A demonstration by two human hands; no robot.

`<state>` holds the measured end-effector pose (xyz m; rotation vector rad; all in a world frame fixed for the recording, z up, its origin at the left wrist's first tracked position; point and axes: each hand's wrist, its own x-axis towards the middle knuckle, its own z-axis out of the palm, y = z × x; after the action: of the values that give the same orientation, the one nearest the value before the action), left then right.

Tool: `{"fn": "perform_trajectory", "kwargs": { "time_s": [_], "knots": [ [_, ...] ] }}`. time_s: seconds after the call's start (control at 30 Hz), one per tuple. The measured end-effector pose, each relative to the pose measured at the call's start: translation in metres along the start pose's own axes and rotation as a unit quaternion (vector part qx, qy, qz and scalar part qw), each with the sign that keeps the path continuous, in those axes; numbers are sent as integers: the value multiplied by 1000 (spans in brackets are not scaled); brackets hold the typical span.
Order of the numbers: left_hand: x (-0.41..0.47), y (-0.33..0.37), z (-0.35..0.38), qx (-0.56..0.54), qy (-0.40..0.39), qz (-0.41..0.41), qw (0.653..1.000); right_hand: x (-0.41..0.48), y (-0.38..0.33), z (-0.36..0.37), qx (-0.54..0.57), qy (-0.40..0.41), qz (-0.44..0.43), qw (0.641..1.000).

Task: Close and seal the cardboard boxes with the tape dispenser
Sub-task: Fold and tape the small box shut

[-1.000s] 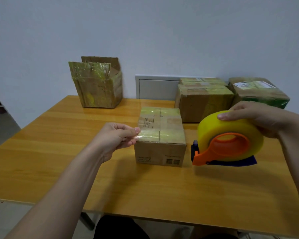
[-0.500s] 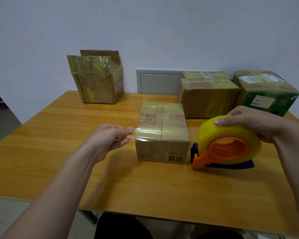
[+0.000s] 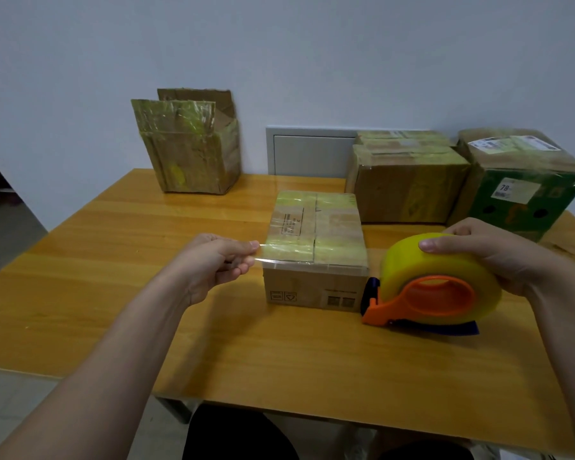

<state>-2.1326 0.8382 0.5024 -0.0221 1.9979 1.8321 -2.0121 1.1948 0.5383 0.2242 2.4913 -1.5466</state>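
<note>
Tape (image 3: 267, 252) in L grip (image 3: 213, 262), dispenser (image 3: 437, 295) in R grip (image 3: 493, 257)

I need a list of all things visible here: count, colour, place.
small box: 1, brown, table centre
tape strip: 1, clear, over small box
tape dispenser: 1, orange, yellow roll, beside small box
open box: 1, brown, back left
closed box: 1, brown, back right
green box: 1, green, far right
wall panel: 1, white, behind table
table: 1, yellow-brown, under boxes
left hand: 1, pinches tape strip
right hand: 1, grips tape dispenser
</note>
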Motion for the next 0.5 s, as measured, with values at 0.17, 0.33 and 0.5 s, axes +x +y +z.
{"fn": "perform_trajectory", "kwargs": {
  "time_s": [0.17, 0.33, 0.5],
  "knots": [
    [2, -3, -1, 1, -1, -1, 1000, 1, 4, 3, 10, 3, -3, 1000],
    [4, -5, -1, -5, -1, 4, 1000, 2, 10, 2, 24, 3, -2, 1000],
    [5, -12, -1, -18, -14, -11, 1000, 3, 13, 3, 32, -2, -3, 999]
  ]
}}
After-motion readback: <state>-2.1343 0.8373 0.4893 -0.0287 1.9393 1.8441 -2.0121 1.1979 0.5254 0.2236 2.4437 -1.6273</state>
